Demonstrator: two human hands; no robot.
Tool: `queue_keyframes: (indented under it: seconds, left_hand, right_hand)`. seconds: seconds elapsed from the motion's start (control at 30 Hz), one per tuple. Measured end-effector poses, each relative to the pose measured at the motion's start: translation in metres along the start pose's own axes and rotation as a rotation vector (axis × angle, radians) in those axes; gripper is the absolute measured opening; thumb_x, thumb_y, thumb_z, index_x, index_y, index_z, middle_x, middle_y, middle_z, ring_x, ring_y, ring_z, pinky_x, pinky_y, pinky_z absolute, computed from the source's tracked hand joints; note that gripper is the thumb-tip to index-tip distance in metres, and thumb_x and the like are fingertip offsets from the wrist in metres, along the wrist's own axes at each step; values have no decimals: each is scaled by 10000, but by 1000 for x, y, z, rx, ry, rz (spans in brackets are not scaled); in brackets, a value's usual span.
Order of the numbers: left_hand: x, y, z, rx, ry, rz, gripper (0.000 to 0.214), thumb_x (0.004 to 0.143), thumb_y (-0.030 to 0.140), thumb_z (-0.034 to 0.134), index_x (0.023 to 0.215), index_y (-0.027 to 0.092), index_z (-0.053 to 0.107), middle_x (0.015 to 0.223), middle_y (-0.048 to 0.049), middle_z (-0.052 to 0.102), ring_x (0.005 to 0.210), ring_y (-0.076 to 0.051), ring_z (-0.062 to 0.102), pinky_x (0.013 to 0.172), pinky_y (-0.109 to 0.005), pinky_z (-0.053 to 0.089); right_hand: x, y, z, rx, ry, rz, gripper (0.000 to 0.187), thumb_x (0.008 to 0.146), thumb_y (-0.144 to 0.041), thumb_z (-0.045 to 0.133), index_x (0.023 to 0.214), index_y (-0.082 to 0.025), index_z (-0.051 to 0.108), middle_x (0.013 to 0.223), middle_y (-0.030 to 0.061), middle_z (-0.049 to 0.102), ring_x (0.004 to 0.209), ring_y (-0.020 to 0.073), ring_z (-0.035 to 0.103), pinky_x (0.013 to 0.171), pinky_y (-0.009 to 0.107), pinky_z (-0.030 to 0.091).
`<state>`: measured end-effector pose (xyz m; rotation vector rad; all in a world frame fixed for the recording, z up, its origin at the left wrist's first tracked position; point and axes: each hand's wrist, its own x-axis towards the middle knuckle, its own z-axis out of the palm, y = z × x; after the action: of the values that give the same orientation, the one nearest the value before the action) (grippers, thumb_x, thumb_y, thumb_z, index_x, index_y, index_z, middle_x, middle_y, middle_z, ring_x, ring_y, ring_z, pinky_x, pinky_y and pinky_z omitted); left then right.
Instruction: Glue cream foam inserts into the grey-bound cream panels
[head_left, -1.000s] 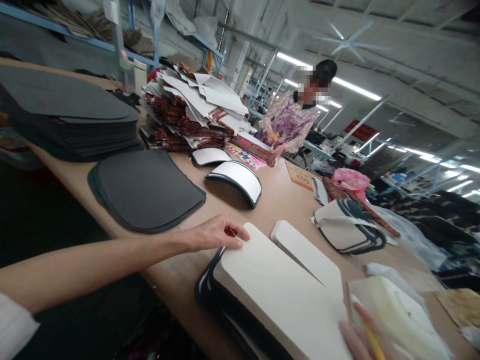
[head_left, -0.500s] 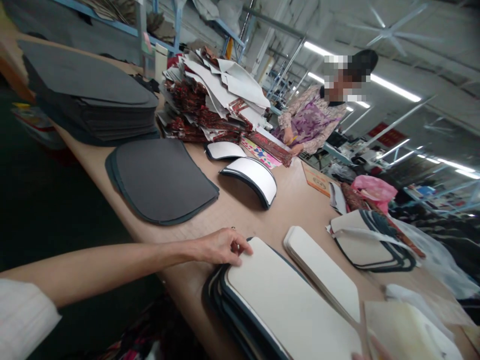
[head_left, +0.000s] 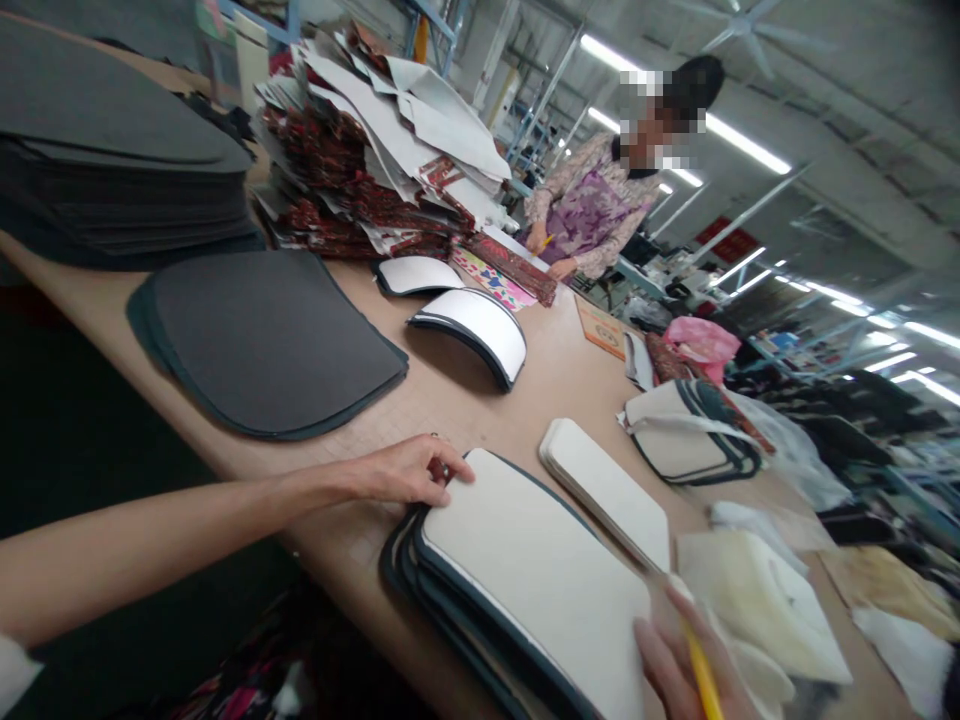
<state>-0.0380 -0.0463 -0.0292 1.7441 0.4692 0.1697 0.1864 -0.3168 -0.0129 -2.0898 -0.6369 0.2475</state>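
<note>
A stack of cream, round-cornered flat panels with dark blue-green layers beneath point(head_left: 532, 570) lies by the near edge of the tan-topped table point(head_left: 480, 405). The left hand point(head_left: 409, 470) is partly curled, thumb and fingertips touching the top panel at its far-left corner; whether it pinches the panel or only rests there, I cannot tell. The right hand point(head_left: 686, 650), somewhat blurred, is closed around a slim yellow pen-like tool point(head_left: 703, 672) by the panel's right end.

Just beyond the panels, farther in from the table's near edge, lies a pile of narrow cream strips with rounded ends point(head_left: 604, 485). To the right of the strips is a pale yellowish, partly see-through wrapped bundle point(head_left: 765, 590). Left along the near edge sits a low stack of dark grey, curve-sided sheets point(head_left: 277, 335), with a taller stack of dark grey sheets point(head_left: 127, 200) toward the table's left end. Across the table stands a co-worker in a patterned purple top point(head_left: 592, 210).
</note>
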Motion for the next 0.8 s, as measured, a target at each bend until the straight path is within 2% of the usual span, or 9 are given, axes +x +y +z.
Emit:
queue_keyframes:
  seconds: [0.1, 0.2, 0.5, 0.63, 0.8]
  left_hand:
    - [4, 1, -2, 49, -11, 1, 453, 617, 244, 586, 1048, 134, 675, 786, -17, 545, 711, -152, 512, 621, -226, 403]
    - [9, 0, -4, 82, -35, -4, 451, 641, 296, 585, 1062, 159, 667, 788, -9, 535, 721, -151, 514, 643, -225, 419]
    - [15, -7, -4, 134, -33, -13, 443, 669, 352, 612, 1080, 196, 658, 863, -24, 548, 768, -178, 539, 701, -254, 448]
    - [18, -10, -6, 134, -25, -48, 465, 660, 375, 631, 1089, 198, 658, 954, -41, 596, 814, -206, 563, 721, -271, 450]
    - [14, 2, -6, 159, -16, -79, 447, 679, 369, 611, 1087, 194, 661, 994, -45, 629, 904, -227, 569, 759, -271, 439]
  right_hand:
    - [1, -5, 1, -8, 9, 75, 727, 613, -513, 702, 1200, -136, 499, 704, 12, 644, 625, 175, 610, 610, 288, 510]
    - [3, -4, 5, 72, 42, 95, 691, 636, -514, 678, 1183, -132, 500, 677, -6, 619, 625, 161, 589, 608, 289, 501]
    - [7, 10, 9, 142, 15, -6, 544, 688, -468, 656, 1116, -156, 533, 676, -22, 577, 629, 144, 544, 624, 300, 468]
    - [7, 11, 11, 171, 38, 1, 559, 660, -475, 670, 1101, -155, 546, 659, -23, 580, 612, 148, 549, 635, 311, 465]
    - [7, 16, 12, 154, 20, -25, 536, 665, -478, 667, 1082, -162, 548, 676, -12, 593, 641, 161, 565, 661, 321, 468]
